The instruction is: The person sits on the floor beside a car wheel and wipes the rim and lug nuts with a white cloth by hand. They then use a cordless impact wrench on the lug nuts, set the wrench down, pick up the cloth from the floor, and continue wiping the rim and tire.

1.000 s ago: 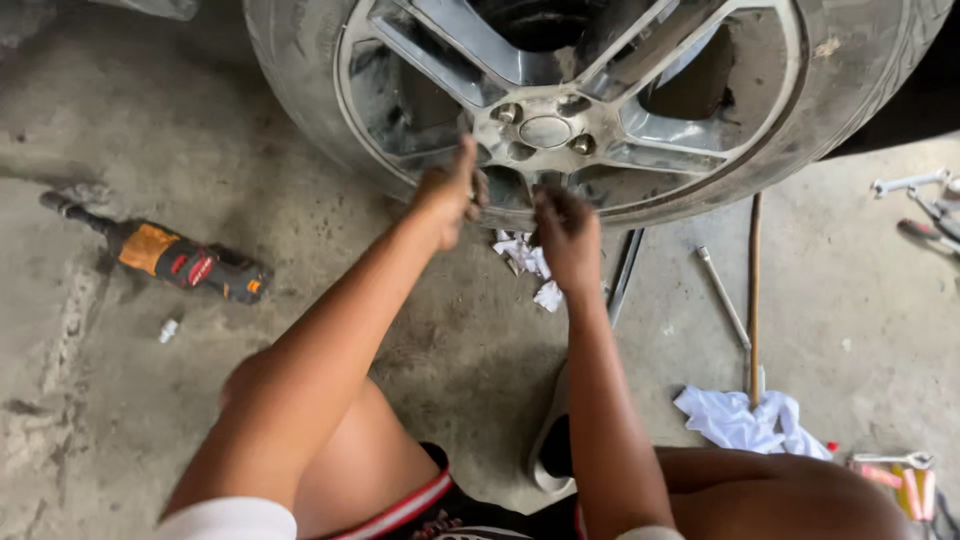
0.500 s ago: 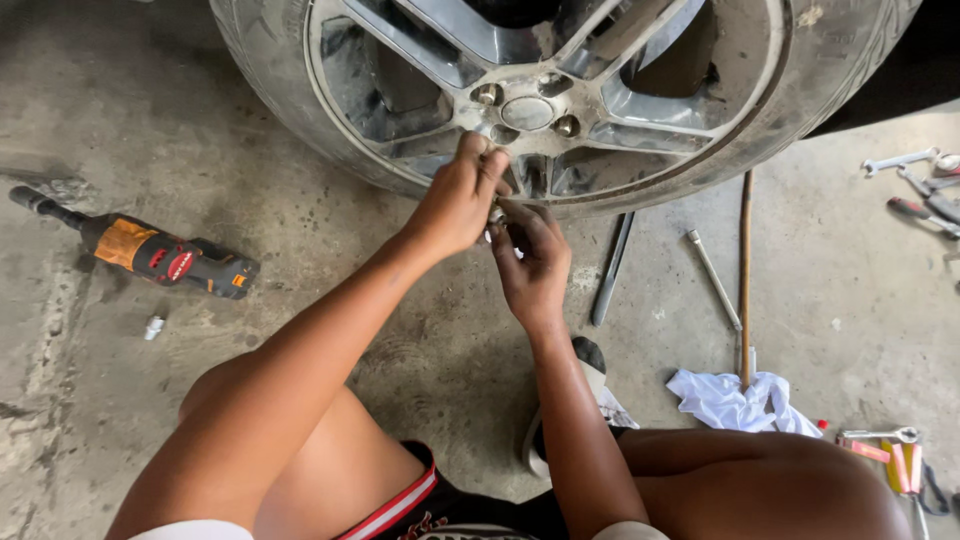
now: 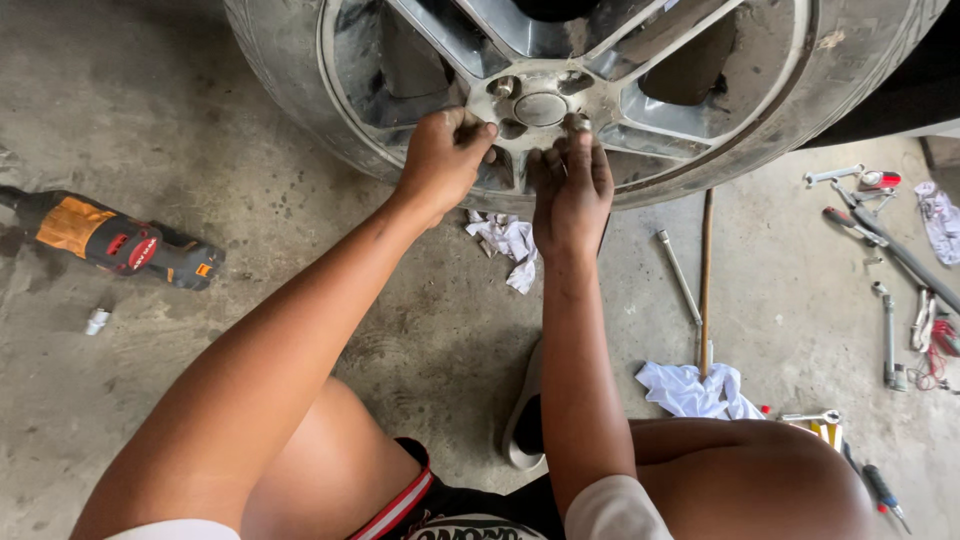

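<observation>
A car wheel with a silver spoked alloy rim (image 3: 640, 55) and a dusty tyre (image 3: 290, 90) fills the top of the head view. My left hand (image 3: 440, 160) is closed at the lower left of the hub (image 3: 540, 105), its fingertips by a lug hole. My right hand (image 3: 572, 185) presses against the hub's lower right, fingertips pinching a lug nut (image 3: 577, 124) at its hole. One lug nut (image 3: 503, 87) sits at the hub's upper left. What my left hand holds is hidden.
A black and orange power wrench (image 3: 115, 240) lies on the concrete at left, with a small socket (image 3: 96, 321) near it. White rags (image 3: 510, 240) (image 3: 695, 390), a long bar (image 3: 705, 270), an extension rod (image 3: 678, 275) and several hand tools (image 3: 890, 230) lie on the right.
Both hands have risen from the rim's lower edge to the hub. The view has moved closer and lower on the wheel.
</observation>
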{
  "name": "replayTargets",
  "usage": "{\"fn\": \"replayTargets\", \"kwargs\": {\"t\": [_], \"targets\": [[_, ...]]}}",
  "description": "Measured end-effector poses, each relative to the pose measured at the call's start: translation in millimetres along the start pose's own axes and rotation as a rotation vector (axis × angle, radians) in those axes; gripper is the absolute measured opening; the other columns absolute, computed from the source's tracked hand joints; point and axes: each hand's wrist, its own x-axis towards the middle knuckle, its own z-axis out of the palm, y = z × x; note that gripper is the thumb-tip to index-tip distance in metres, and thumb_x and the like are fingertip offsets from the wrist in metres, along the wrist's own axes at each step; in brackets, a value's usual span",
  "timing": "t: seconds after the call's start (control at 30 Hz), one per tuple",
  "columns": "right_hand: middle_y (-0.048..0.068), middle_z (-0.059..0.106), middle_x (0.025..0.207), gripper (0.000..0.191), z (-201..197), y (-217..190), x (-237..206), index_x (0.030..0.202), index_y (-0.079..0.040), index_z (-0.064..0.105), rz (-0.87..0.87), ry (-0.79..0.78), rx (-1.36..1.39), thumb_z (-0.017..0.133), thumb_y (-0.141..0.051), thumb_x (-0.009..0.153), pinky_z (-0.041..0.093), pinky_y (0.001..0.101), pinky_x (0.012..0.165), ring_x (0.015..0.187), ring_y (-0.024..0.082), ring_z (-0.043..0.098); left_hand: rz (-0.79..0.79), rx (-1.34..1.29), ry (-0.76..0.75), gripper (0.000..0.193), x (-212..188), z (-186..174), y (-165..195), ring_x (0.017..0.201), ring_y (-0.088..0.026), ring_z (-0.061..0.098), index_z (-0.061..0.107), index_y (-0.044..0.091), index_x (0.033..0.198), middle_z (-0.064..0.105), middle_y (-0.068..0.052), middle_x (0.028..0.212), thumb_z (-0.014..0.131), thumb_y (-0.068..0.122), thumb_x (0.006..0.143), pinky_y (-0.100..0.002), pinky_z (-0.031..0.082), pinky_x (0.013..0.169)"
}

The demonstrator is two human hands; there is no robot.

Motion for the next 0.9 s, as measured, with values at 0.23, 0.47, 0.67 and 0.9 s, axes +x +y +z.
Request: {"fn": "replayTargets", "kwargs": {"t": [0.23,0.47,0.67,0.9], "targets": [[0.008,0.069,0.111,0.030,28.0,21.1,14.6,0.129,0.005,0.060,-0.452,0.245,-0.391,0.063,-0.001,0.099,0.058,0.0295,0.092,0.100,0.014,0.068,0.035,0.031,0.028,0.021,16.3,7.3,-8.4,0.063,-0.006,0.056,0.070,0.000,0.085,0.070,-0.002,0.070,0.072,0.018,0.094,-0.029,0.048,0.057],[0.010,0.072,0.110,0.025,40.1,37.9,26.6,0.125,0.007,0.063,-0.675,0.270,-0.583,0.069,0.003,0.101,0.054,0.0234,0.081,0.092,0.011,0.065,0.050,-0.035,0.075,0.021,21.6,4.3,-6.3,0.062,-0.006,0.058,0.070,-0.001,0.084,0.070,-0.002,0.070,0.072,0.018,0.094,-0.028,0.048,0.058],[0.007,0.072,0.105,0.024,40.8,39.4,33.2,0.124,0.003,0.065,-0.810,0.302,-0.755,0.071,0.002,0.101,0.058,0.0244,0.079,0.091,0.010,0.068,0.094,0.015,0.150,0.022,24.2,-9.2,-5.1,0.064,-0.007,0.061,0.070,-0.001,0.084,0.072,-0.003,0.072,0.076,0.019,0.092,-0.027,0.050,0.060],[0.008,0.065,0.114,0.021,43.8,37.2,30.2,0.118,0.003,0.066,-0.941,0.287,-0.930,0.071,-0.001,0.098,0.060,0.0269,0.081,0.095,0.011,0.068,0.062,0.013,0.180,0.025,27.7,-9.0,-1.5,0.063,-0.008,0.060,0.067,0.001,0.081,0.070,-0.004,0.070,0.079,0.021,0.089,-0.028,0.050,0.059]]}}
